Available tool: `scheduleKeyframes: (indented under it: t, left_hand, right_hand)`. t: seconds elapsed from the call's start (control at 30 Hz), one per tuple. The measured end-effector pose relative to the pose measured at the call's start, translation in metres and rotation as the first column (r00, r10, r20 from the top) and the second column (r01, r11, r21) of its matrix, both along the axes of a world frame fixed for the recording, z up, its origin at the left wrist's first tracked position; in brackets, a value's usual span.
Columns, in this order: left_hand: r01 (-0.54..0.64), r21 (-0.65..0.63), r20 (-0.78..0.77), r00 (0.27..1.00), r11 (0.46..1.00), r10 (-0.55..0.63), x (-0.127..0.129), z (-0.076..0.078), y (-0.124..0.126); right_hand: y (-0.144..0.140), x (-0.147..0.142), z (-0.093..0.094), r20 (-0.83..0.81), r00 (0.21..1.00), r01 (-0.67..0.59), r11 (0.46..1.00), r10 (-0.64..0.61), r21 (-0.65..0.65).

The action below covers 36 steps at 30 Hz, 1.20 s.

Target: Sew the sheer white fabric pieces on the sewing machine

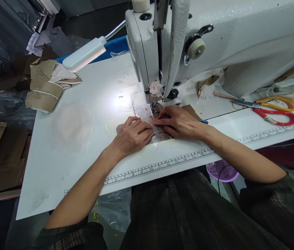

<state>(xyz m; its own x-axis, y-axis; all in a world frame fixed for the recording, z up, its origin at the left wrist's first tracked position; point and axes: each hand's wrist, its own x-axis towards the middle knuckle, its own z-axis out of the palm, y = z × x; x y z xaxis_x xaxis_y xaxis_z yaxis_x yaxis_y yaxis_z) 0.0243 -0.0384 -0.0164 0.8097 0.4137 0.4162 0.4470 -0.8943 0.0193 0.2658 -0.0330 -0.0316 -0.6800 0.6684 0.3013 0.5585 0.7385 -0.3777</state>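
Observation:
A sewing machine (147,52) stands over a white table. A small piece of grey sheer fabric (160,138) with red marks lies under its presser foot (155,107). My left hand (133,134) rests on the left part of the fabric, palm down, its fingers lying flat. My right hand (179,121) is just right of the presser foot, fingers bent and fingertips together at the fabric by a red mark. What sits between those fingertips is too small to make out. A brown piece (192,111) lies partly behind the right hand.
Scissors (274,107) with orange and red handles lie at the right. A tied bundle of brown and white cloth (46,85) sits at the table's left corner. A white lamp (84,55) lights the table. Along the front edge runs a ruler strip (152,170).

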Motion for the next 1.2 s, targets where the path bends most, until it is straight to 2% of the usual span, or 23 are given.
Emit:
scheduleKeyframes:
  t: [0.17, 0.23, 0.33, 0.53, 0.67, 0.8, 0.9, 1.0, 1.07, 1.13, 1.2]
  left_hand:
    - [0.031, 0.047, -0.026, 0.999, 0.998, -0.03, 0.0, 0.001, 0.0]
    - [0.031, 0.052, -0.03, 0.999, 0.998, -0.03, 0.0, 0.001, 0.0]
    - [0.029, 0.064, -0.021, 0.999, 0.998, -0.027, 0.0, 0.0, -0.001]
    - [0.014, 0.098, 0.018, 1.0, 0.995, -0.016, 0.002, -0.002, -0.001]
    - [-0.003, 0.068, 0.017, 1.0, 0.998, 0.001, 0.002, -0.001, -0.002]
    - [0.01, 0.002, 0.043, 0.999, 1.0, -0.01, 0.001, 0.003, -0.003]
    - [-0.114, -0.021, 0.157, 0.981, 0.993, 0.116, -0.001, 0.006, -0.002]
    - [-0.351, 0.012, 0.336, 0.883, 0.936, 0.327, -0.005, 0.007, 0.002]
    - [-0.446, 0.029, 0.425, 0.816, 0.895, 0.393, -0.006, 0.008, 0.004]
    - [-0.449, 0.026, 0.454, 0.801, 0.893, 0.39, -0.005, 0.009, 0.004]
    - [-0.37, 0.01, 0.401, 0.853, 0.929, 0.335, -0.002, 0.007, 0.003]
  right_hand:
    - [-0.004, 0.002, 0.005, -0.145, 0.988, 0.041, 0.994, -0.055, -0.097]
    - [-0.005, 0.003, 0.007, -0.209, 0.977, 0.023, 0.99, -0.052, -0.139]
    - [-0.005, 0.004, 0.008, -0.234, 0.972, -0.008, 0.991, -0.023, -0.133]
    - [-0.006, 0.004, 0.007, -0.123, 0.992, -0.035, 0.998, 0.029, -0.049]
    - [-0.009, 0.003, 0.007, -0.014, 0.997, -0.081, 0.997, 0.081, 0.007]
    - [-0.011, 0.003, 0.005, 0.049, 0.997, -0.066, 0.997, 0.064, 0.042]
    - [-0.012, 0.002, 0.005, 0.065, 0.996, -0.062, 0.997, 0.059, 0.048]
    - [-0.011, 0.002, 0.005, 0.068, 0.995, -0.08, 0.995, 0.076, 0.058]
    - [-0.011, 0.002, 0.006, 0.069, 0.994, -0.089, 0.994, 0.084, 0.066]
    - [-0.012, 0.001, 0.006, 0.069, 0.994, -0.09, 0.993, 0.085, 0.074]
    - [-0.013, 0.0, 0.006, 0.066, 0.995, -0.08, 0.993, 0.075, 0.084]
